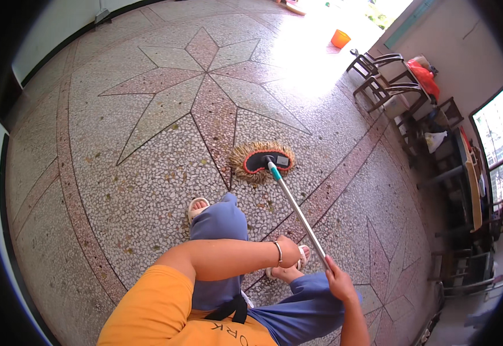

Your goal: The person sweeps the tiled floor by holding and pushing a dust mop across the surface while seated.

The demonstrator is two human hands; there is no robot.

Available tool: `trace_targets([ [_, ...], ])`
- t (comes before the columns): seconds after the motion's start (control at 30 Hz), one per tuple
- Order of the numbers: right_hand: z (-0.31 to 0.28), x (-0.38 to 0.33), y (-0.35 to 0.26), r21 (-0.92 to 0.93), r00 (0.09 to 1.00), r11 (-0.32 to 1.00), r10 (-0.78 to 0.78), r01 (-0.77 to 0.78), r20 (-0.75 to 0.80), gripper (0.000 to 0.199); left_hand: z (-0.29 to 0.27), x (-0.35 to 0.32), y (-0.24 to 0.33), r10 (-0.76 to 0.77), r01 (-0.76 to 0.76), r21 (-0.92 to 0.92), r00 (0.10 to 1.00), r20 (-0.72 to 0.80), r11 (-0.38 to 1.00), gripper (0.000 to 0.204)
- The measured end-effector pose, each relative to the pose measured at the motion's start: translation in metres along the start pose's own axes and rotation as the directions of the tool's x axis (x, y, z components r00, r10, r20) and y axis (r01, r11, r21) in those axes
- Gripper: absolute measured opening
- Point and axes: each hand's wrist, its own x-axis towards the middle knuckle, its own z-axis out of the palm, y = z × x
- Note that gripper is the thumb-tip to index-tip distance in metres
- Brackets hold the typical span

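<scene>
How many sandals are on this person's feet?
2. The left sandal shows below and to the left of the mop; the right sandal, left of the mop's pole, is partly hidden behind the left hand.

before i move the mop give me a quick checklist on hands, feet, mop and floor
1. Right hand closed on the pole: ok.
2. Left hand on the pole too: not ok, it looks apart, to the pole's left.
3. Mop head down on the floor: ok, its fringe is spread out around the dark plate.
4. Left foot and right foot clear of the fringe: ok.
5. Orange bucket away from the mop head: ok, far ahead near the bright light.
6. Floor dry: cannot tell.
</scene>
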Motion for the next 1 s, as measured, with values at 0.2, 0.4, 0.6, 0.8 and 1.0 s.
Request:
trace_targets([
  [0.2, 0.028, -0.158, -0.023, 0.237, 0.978, 0.951, 0.206, -0.197, -0.015, 0.046, -0.005, 0.018, 0.006, 0.006, -0.037, 0.169, 0.984, 0.18, 0.985, 0.038],
  [0.4, 0.075, -0.17, 0.001, 0.195, 0.863, 0.908, -0.26, 0.371, -0.432, 0.046, 0.004, 0.018, -0.003, 0.062, -0.06, 0.118, 0.998, -0.013, 0.991, 0.022],
  [0.6, 0.058, -0.07, -0.019, 0.688, 0.976, 0.696, 0.196, -0.207, 0.095, 0.053, 0.008, 0.006, -0.006, 0.069, -0.077, 0.122, 0.995, 0.066, 0.99, 0.021],
  [0.8, 0.02, 0.113, -0.023, 0.458, 0.991, 0.888, 0.086, -0.03, -0.1, 0.051, 0.001, 0.02, -0.016, 0.003, -0.007, 0.072, 0.999, 0.05, 0.997, 0.024],
  [1.0, -0.023, 0.204, -0.047, 0.497, 0.978, 0.853, 0.206, -0.161, -0.036, 0.051, -0.02, 0.017, -0.028, 0.006, -0.003, 0.031, 0.995, -0.098, 1.0, 0.025],
])
